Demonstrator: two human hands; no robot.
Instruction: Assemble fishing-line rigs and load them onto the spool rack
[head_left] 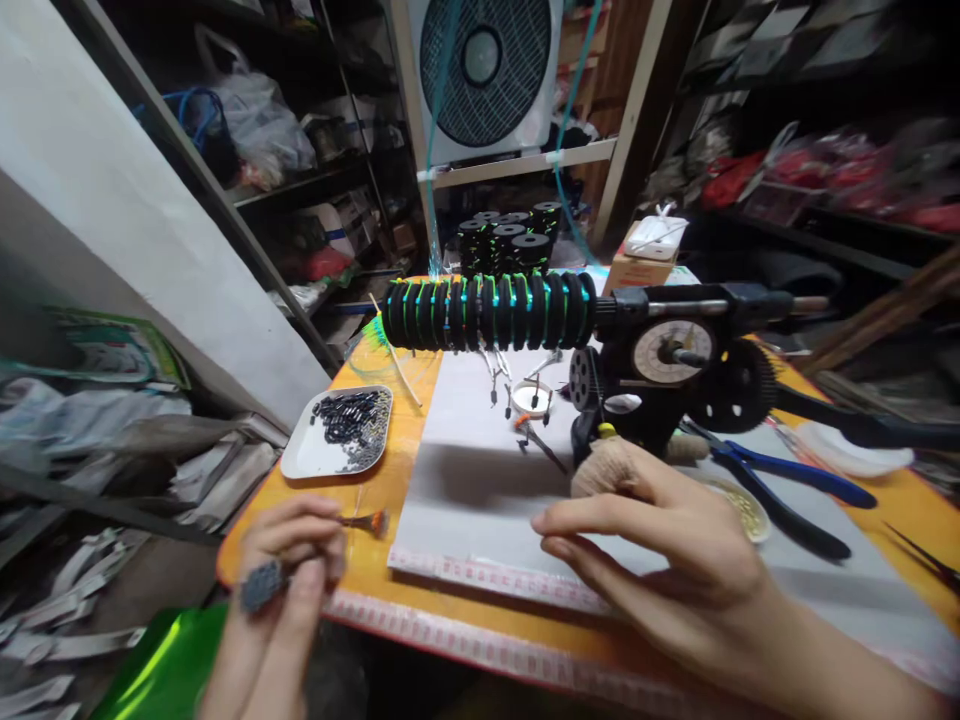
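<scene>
My left hand (296,555) is closed at the front left edge of the table, round a small bundle with a flared orange-brown end (373,522). A dark grey clump (261,585) shows at the back of the same hand; whether it belongs to the bundle I cannot tell. My right hand (660,530) hovers over the white sheet (465,470), thumb and index fingertips nearly together; anything between them is too small to make out. Tan wrapping (607,468) covers one of its fingers. Beyond the hands, black spools (487,312) wound with green and teal line sit on a geared winder (671,350).
A white tray (296,455) of small black and grey pieces stands left. Blue-handled pliers (795,475) and a dish of gold-coloured bits (746,508) lie right. Small hanging clips and a round white pot (531,400) are under the spools. A measuring tape (480,640) runs along the front edge.
</scene>
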